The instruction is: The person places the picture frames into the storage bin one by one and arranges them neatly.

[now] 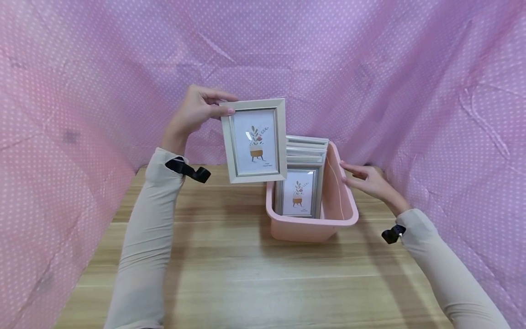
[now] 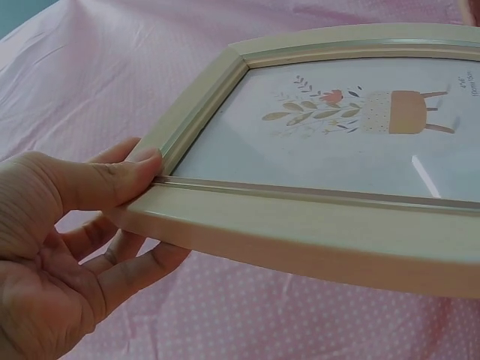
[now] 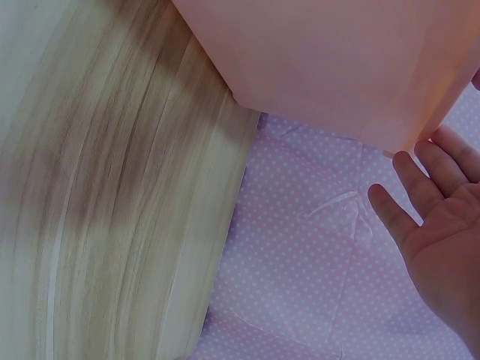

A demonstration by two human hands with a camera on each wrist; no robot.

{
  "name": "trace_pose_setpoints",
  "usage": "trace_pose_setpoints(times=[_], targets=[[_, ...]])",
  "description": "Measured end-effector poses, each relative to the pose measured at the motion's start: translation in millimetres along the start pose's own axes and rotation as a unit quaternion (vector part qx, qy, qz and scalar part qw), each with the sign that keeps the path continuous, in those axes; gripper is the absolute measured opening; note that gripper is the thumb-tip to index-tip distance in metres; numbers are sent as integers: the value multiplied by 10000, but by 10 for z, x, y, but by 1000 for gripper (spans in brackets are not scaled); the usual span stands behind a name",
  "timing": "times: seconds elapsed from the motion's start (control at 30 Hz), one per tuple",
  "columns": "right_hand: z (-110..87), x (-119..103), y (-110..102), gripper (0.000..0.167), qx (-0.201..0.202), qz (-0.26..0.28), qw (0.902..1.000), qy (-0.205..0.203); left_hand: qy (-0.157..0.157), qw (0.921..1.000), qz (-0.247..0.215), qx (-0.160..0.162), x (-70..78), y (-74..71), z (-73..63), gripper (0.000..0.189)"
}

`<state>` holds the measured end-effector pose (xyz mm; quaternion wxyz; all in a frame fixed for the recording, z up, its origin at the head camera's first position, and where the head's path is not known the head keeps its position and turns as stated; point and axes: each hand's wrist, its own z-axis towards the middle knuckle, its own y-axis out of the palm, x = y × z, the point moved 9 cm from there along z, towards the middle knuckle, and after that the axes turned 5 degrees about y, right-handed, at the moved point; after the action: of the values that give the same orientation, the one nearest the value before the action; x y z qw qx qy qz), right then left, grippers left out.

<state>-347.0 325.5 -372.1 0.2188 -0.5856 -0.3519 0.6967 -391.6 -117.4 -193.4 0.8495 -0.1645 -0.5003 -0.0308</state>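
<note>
My left hand (image 1: 195, 109) pinches a cream picture frame (image 1: 281, 141) by its upper left corner, thumb on the front and fingers behind. The frame is held up, partly over the left side of a pink plastic bin (image 1: 302, 230). Behind its glass is a print of a potted plant (image 2: 405, 112). Several more picture frames (image 1: 318, 192) stand in a row inside the bin; the held one hides part of them. At the bin's right side, my right hand (image 1: 370, 183) touches the rim with fairly straight fingers (image 3: 394, 214).
The bin stands on a wood-grain table (image 1: 230, 274), near its back edge. Pink polka-dot cloth (image 1: 328, 55) hangs behind the table and along both sides. A black strap mount (image 1: 188, 170) sits on the left wrist, another black mount (image 1: 393, 234) on the right.
</note>
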Motion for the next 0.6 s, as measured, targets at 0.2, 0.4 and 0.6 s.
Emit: trace_pose_setpoints(times=[0.2, 0.4, 0.6], targets=[[-5, 13, -8, 53, 30, -68, 9999, 105, 62, 9999, -68, -42, 38, 161, 64, 29], [-1, 21, -16, 52, 84, 48, 9997, 203, 253, 9995, -66, -164, 55, 364, 164, 27], [4, -2, -15, 52, 147, -5, 9998, 119, 401, 9989, -137, -202, 72, 519, 216, 27]])
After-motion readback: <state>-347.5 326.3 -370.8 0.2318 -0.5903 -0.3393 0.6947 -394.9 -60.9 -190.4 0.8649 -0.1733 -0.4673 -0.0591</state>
